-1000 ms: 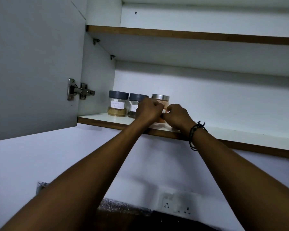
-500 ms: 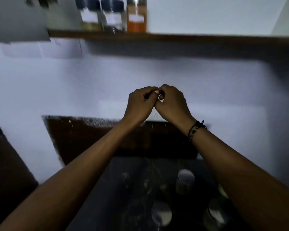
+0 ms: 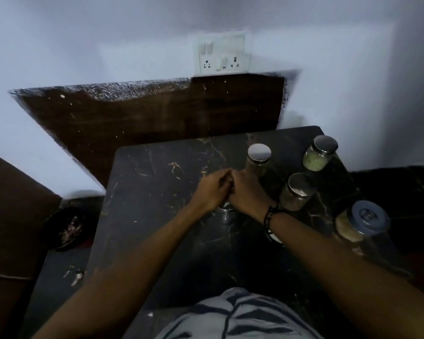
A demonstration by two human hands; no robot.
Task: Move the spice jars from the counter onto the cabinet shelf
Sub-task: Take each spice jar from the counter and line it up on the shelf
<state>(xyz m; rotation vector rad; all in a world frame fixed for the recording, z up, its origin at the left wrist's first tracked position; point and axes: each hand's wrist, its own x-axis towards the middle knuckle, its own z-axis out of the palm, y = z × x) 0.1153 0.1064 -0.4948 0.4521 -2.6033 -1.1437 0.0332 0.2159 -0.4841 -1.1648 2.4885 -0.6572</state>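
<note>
I look down at a dark marble counter (image 3: 157, 216). My left hand (image 3: 212, 190) and right hand (image 3: 246, 190) are pressed together above it, fingers curled, with nothing visibly in them. A metal-lidded jar (image 3: 227, 215) shows just below my wrists, mostly hidden. Right of my hands stand a silver-lidded jar (image 3: 259, 154), a jar of pale green contents (image 3: 320, 152), another silver-lidded jar (image 3: 296, 192) and a grey-lidded jar (image 3: 361, 222). The cabinet shelf is out of view.
A socket plate (image 3: 222, 53) sits on the white wall above a dark wooden backsplash (image 3: 145, 118). A dark bowl (image 3: 67, 228) lies low at the left beside a brown panel (image 3: 12, 216). The counter's left half is bare.
My view swung down from the cabinet shelf to the counter. Both hands left the orange jar on the shelf and came down together over the counter jars.
</note>
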